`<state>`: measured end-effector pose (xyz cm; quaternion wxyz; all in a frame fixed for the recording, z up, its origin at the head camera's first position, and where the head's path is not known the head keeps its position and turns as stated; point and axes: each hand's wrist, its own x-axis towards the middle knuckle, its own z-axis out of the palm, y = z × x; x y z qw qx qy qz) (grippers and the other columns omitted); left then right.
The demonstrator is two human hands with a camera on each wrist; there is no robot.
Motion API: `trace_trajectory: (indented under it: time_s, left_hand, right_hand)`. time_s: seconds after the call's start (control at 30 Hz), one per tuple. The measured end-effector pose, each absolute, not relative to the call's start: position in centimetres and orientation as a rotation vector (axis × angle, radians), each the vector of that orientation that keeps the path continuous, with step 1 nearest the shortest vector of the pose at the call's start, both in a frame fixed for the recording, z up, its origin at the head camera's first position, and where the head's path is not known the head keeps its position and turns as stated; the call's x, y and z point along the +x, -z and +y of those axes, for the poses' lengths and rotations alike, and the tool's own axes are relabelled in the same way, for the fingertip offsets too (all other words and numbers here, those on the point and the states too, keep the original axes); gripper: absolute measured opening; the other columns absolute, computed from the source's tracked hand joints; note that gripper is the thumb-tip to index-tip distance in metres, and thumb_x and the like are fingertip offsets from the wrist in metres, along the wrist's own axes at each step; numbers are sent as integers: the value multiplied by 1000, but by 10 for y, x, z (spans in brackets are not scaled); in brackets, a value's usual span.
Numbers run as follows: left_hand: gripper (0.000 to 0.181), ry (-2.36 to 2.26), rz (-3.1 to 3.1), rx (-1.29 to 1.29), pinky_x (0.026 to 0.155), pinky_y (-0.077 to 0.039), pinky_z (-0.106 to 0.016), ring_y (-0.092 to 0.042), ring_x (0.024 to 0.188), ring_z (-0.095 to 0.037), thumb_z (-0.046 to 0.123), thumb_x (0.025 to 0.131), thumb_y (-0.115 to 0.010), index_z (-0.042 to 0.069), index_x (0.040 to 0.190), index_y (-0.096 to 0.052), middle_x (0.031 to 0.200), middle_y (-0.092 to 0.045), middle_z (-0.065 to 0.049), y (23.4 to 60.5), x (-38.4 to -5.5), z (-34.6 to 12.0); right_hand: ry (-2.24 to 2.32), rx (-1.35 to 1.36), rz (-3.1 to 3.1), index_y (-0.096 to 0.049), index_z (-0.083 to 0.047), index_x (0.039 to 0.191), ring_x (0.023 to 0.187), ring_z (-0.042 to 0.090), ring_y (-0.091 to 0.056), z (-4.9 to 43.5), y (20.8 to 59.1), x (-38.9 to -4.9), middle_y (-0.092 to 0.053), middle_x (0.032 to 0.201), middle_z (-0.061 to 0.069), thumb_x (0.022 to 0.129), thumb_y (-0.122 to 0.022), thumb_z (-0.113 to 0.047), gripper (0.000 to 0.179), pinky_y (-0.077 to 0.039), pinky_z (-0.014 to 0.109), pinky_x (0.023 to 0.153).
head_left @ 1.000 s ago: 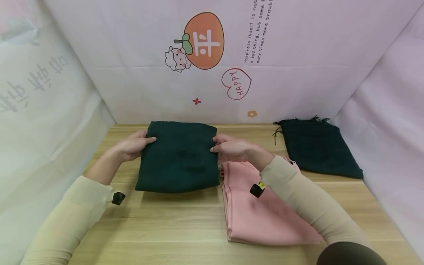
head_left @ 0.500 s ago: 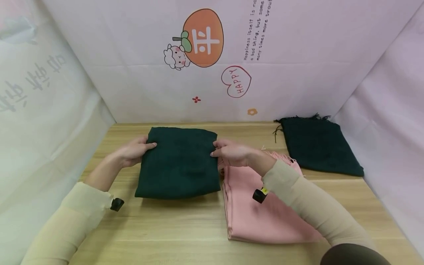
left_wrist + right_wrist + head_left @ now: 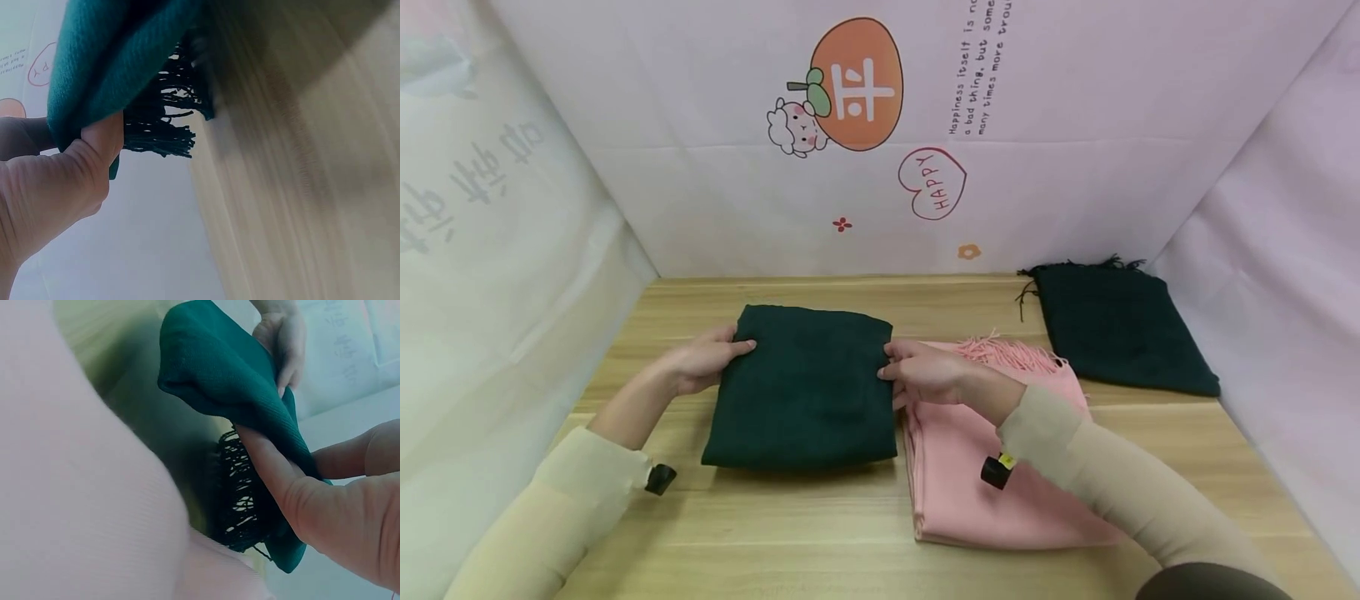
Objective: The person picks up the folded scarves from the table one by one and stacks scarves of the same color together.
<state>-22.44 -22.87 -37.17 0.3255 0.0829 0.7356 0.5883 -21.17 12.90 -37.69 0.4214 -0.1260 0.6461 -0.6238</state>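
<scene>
A folded dark green fringed scarf is held between both hands over the left-middle of the table. My left hand pinches its left edge, thumb on top and fingers underneath. On the opposite edge my right hand pinches the cloth the same way. Dark fringe hangs below the scarf in the left wrist view, and its shadow falls on the wood. In the right wrist view the folded layers of the scarf sag between the hands, with the fingers tucked beneath.
A folded pink fringed scarf lies right of the green one, partly under the right forearm. Another folded dark green scarf lies at the back right corner of the wooden table. White printed cloth walls the back and sides.
Both hands have brought the green scarf toward the front of the table, keeping their grip on its edges. More of the pink scarf's fringe now shows behind the right hand.
</scene>
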Motion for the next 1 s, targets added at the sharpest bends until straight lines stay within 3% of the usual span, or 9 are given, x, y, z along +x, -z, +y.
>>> trace_trajectory:
  time_s: [0.17,0.43,0.57,0.67,0.77,1.0]
  left_hand:
    - [51,-1530,1936,209,104,-50,-40,-48,134,-33,14,114,-29,-7,156,-11,158,-27,-31,376,-220,-229]
    - [55,-1509,1910,160,110,-45,-47,-35,144,-43,14,113,-29,-10,157,-5,161,-20,-34,385,-207,-229]
    - [58,-1501,1892,149,111,-43,-47,-33,144,-42,14,113,-31,-10,157,-2,162,-17,-33,391,-199,-229]
    - [56,-1500,1902,127,107,-47,-45,-39,139,-40,14,113,-32,-10,156,-6,158,-21,-33,396,-195,-229]
    - [53,-1513,1903,100,103,-50,-43,-43,136,-39,13,113,-32,-12,154,-9,155,-25,-34,399,-191,-228]
    - [53,-1510,1893,71,105,-49,-43,-38,140,-41,11,112,-32,-12,154,-7,156,-22,-34,406,-183,-227]
  right_hand:
    - [1574,-285,1657,-6,5,159,138,45,-46,128,383,-205,-28,159,29,109,-34,2,58,-45,59,105]
    - [1565,-207,1682,1,4,161,138,46,-46,126,394,-193,-18,163,29,108,-38,1,66,-44,61,105]
    - [1549,-206,1691,-4,6,160,127,44,-58,125,403,-187,-33,155,31,108,-39,1,64,-49,58,101]
    - [1521,-237,1702,-15,8,158,116,42,-65,126,409,-184,-47,144,31,108,-39,2,56,-54,55,96]
    - [1494,-249,1724,-21,9,155,112,41,-67,126,411,-183,-51,139,29,107,-38,2,51,-56,52,93]
    - [1479,-271,1730,-29,10,150,110,40,-68,124,416,-179,-50,136,29,107,-37,4,44,-59,50,88]
